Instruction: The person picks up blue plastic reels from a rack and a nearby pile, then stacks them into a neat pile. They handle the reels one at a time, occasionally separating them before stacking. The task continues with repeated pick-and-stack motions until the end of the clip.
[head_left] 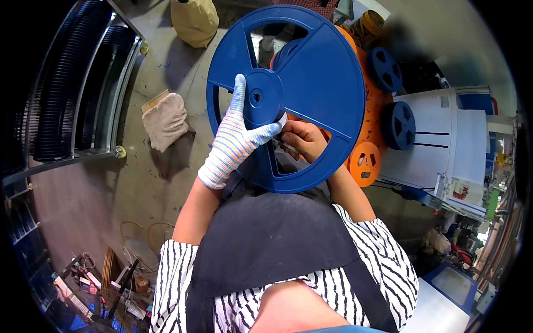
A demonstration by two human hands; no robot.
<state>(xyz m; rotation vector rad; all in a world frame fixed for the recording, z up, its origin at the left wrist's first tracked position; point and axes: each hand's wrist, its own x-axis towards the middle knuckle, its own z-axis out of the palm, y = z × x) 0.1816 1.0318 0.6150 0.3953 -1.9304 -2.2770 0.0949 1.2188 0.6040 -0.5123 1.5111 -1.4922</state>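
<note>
A large blue plastic reel [322,72] with cut-out windows stands in front of my torso. My left hand [236,133], in a striped knit glove, grips it beside the hub [262,97]. One finger stretches up along the hub and the thumb points right; the other fingers are hidden, apparently through a window. My bare right hand [304,139] is closed at the lower window, its fingertips pinching at a small white strip [283,120] by the left thumb tip. What lies behind the right fingers is partly hidden.
An orange machine or stand [371,119] with blue reels [398,125] is at the right, before a white table [427,150]. Black coiled tubing [61,83] fills a metal rack at left. A cloth-covered stool [165,121] and a tan sack [194,22] stand on the floor.
</note>
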